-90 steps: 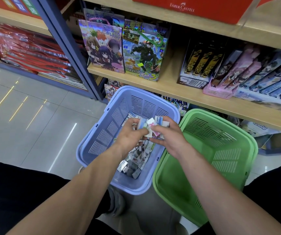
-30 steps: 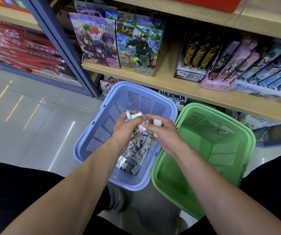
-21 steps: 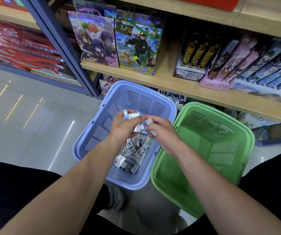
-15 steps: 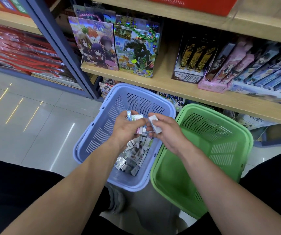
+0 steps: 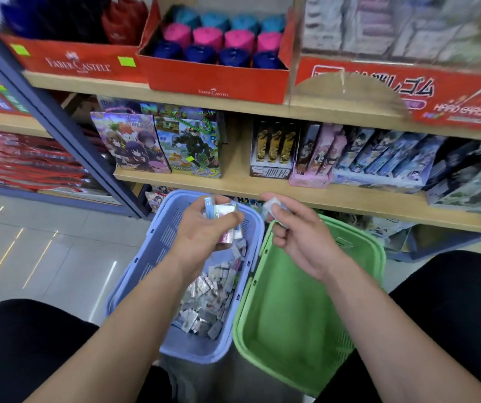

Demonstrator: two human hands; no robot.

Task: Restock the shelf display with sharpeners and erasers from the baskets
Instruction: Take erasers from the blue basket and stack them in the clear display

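Over the blue basket point(image 5: 152, 257) the left hand point(image 5: 201, 231) grips a bunch of erasers point(image 5: 221, 212), the right hand point(image 5: 300, 234) pinches one eraser point(image 5: 272, 205); next, lifting it to the hard-eraser box point(image 5: 437, 94) seems due.

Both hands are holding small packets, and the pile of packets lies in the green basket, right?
Not quite. In the head view the pile of packets lies in the blue basket, not in the green basket beside it, where none show. The left hand does grip several packets, and the right hand pinches one.
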